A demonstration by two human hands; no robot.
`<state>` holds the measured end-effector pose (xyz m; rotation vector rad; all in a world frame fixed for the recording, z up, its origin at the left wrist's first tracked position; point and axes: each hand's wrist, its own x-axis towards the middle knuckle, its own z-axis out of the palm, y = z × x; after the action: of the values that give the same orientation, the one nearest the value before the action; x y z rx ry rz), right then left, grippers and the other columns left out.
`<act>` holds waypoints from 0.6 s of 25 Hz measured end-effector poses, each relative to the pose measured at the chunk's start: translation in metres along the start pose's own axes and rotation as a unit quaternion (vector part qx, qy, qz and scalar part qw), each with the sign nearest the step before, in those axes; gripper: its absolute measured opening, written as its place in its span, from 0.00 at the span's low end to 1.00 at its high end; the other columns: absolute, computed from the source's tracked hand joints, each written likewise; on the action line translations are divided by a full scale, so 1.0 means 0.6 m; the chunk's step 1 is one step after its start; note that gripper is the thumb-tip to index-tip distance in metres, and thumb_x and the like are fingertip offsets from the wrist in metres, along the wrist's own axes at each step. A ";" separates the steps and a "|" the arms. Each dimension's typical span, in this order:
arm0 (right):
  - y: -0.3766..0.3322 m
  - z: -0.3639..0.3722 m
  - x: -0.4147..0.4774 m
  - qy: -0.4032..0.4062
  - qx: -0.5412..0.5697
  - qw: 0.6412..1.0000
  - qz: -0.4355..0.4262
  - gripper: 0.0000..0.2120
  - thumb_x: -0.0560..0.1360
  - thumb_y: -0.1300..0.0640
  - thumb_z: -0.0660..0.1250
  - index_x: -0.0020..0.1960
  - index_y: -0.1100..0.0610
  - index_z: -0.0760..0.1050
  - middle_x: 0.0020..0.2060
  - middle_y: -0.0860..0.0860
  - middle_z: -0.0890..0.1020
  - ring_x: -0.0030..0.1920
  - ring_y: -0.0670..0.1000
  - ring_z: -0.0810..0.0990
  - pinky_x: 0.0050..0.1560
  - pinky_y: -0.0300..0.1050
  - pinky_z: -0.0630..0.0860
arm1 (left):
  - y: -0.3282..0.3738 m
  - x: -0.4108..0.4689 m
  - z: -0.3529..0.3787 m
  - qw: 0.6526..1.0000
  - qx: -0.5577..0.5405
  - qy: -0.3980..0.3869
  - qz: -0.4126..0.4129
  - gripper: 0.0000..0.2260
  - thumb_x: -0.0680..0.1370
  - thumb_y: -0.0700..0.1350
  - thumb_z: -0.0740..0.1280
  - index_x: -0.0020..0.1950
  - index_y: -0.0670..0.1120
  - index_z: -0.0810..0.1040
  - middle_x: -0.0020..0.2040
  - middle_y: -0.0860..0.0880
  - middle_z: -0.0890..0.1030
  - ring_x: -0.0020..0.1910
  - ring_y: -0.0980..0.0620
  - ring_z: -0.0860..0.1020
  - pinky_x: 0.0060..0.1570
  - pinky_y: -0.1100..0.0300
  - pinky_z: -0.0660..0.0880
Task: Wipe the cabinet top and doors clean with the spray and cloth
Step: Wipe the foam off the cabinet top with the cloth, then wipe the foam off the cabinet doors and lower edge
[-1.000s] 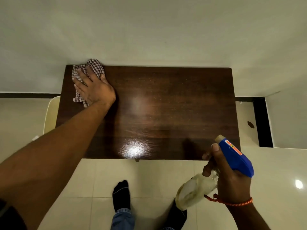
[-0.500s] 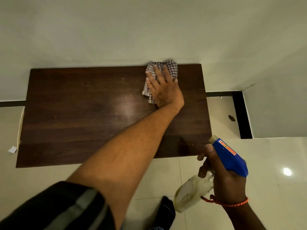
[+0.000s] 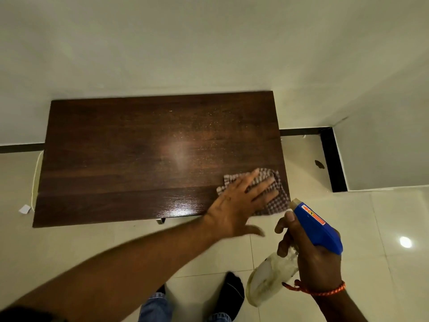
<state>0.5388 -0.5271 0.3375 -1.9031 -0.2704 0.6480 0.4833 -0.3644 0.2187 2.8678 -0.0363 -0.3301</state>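
Observation:
The dark wooden cabinet top (image 3: pixel 130 159) stands against the wall, with fine droplets and a hazy patch right of its middle. My left hand (image 3: pixel 236 205) presses a checked cloth (image 3: pixel 271 191) flat with straight fingers on the top's front right corner. My right hand (image 3: pixel 311 254) holds a spray bottle (image 3: pixel 318 226) with a blue head and a clear body, in front of that corner over the floor, nozzle pointing up toward the cabinet. The cabinet doors are hidden below the top.
The pale wall (image 3: pixel 209 43) runs behind the cabinet, and a wall corner (image 3: pixel 336 159) with dark skirting juts out at the right. Glossy floor tiles (image 3: pixel 383 217) lie in front. My socked feet (image 3: pixel 232 293) stand near the bottom. A paper scrap (image 3: pixel 25 209) lies left.
My left hand has swept the cloth from the back left, along the back edge, to the front right corner. The right hand has kept holding the bottle in about the same place.

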 end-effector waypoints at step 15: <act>-0.065 0.021 -0.058 0.017 0.013 0.996 -0.083 0.15 0.77 0.49 0.67 0.58 0.59 0.80 0.36 0.53 0.84 0.24 0.54 0.78 0.32 0.48 0.79 | 0.016 -0.265 -0.144 0.223 -0.913 0.212 -0.269 0.22 0.79 0.42 0.65 0.73 0.38 0.74 0.69 0.36 0.79 0.67 0.38 0.76 0.71 0.44 0.70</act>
<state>0.5070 -0.5172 0.3800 -1.8418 -0.3921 0.5039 0.3478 -0.3436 0.3375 0.2711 0.8121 0.2855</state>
